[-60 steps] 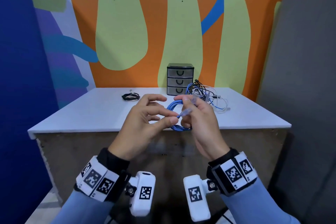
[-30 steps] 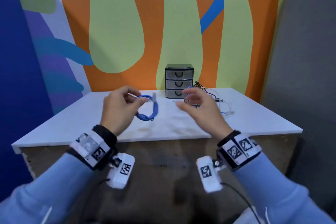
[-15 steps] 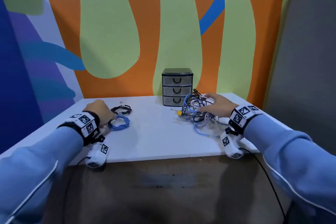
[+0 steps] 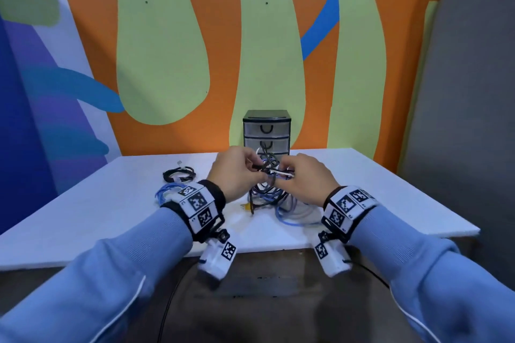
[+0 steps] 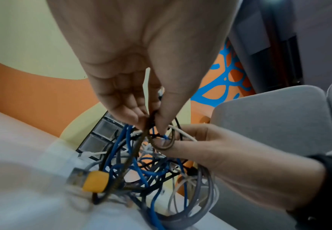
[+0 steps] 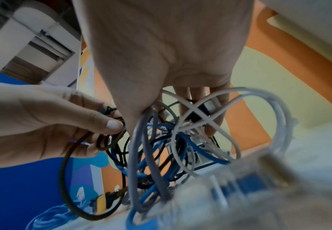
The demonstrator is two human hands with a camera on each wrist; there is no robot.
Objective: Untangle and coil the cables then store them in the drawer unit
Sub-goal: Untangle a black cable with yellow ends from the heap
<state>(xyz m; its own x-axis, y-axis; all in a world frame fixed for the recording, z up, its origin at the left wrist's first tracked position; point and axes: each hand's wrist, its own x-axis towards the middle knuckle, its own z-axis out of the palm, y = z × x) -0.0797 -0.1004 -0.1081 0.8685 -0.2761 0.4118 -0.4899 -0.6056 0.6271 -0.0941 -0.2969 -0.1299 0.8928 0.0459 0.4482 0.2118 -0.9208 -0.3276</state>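
Both hands meet over the white desk (image 4: 117, 211), raised in front of the small grey three-drawer unit with black handles (image 4: 267, 131), whose bottom drawer they and the cables hide in the head view. The left hand (image 4: 232, 175) pinches a dark braided cable (image 5: 135, 154) between thumb and fingertips; the right hand (image 4: 302, 179) curls round strands of the tangled bundle of blue, grey, white and black cables (image 4: 274, 198). From the head, the grips are hard to make out behind the knuckles. The left wrist view shows the braided cable running down and leftward from the pinch to a yellow plug with a metal tip (image 5: 91, 180), lying near the desk and pointing left. The right wrist view shows grey and white loops hanging below the right palm; its lower right is blurred. Left of the hands lie a coiled blue cable (image 4: 167, 192), partly behind the left wristband, and a coiled black cable (image 4: 179, 173).
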